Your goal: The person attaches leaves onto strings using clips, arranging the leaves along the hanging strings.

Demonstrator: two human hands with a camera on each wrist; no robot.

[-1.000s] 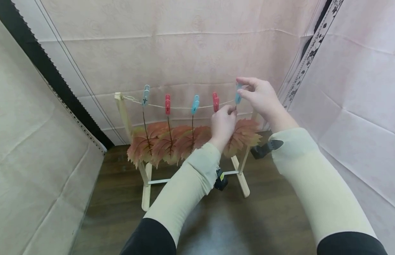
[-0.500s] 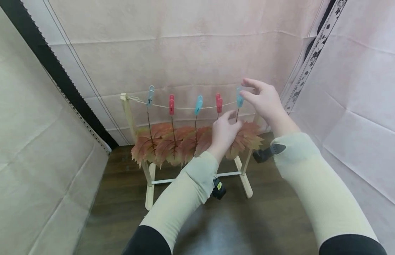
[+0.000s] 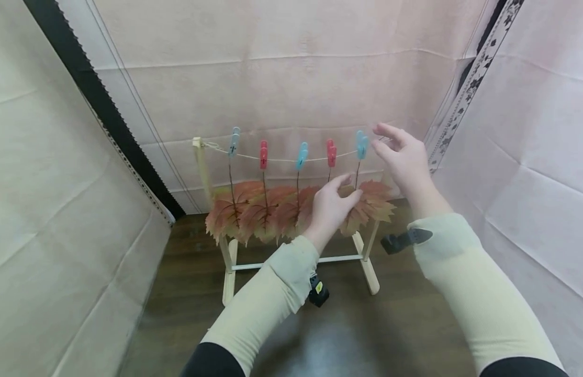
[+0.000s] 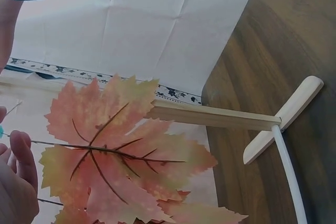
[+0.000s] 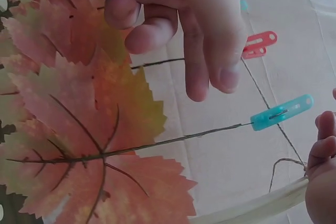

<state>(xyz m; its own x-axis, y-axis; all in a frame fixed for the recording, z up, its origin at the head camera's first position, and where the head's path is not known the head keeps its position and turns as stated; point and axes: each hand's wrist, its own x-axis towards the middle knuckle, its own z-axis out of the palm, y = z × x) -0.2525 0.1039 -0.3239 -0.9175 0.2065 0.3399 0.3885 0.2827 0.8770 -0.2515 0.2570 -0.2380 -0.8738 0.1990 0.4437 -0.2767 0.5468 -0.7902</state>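
Several artificial autumn leaves hang by their stems from a string (image 3: pixel 279 159), held by blue and red clothespins. The rightmost leaf (image 4: pixel 105 150) hangs from a blue clothespin (image 5: pixel 283 113) that grips its stem. My right hand (image 3: pixel 404 159) is just right of this clothespin, apart from it, with thumb and fingers spread. My left hand (image 3: pixel 331 207) is in front of the leaves, below a red clothespin (image 3: pixel 331 153), fingers parted and holding nothing. Further left along the string are another blue clothespin (image 3: pixel 302 155), a red one (image 3: pixel 264 154) and a pale blue one (image 3: pixel 234 141).
A wooden frame carries the string between its posts (image 3: pixel 203 170); its feet (image 3: pixel 367 269) and white crossbar (image 3: pixel 340 258) stand on a dark wooden surface (image 3: pixel 348 335). Pale cloth (image 3: pixel 310 94) hangs behind and on both sides.
My right hand has let go of the rightmost blue clothespin and drawn back to the right. My left hand has released that leaf's stem and moved lower. The leaf stays hanging.
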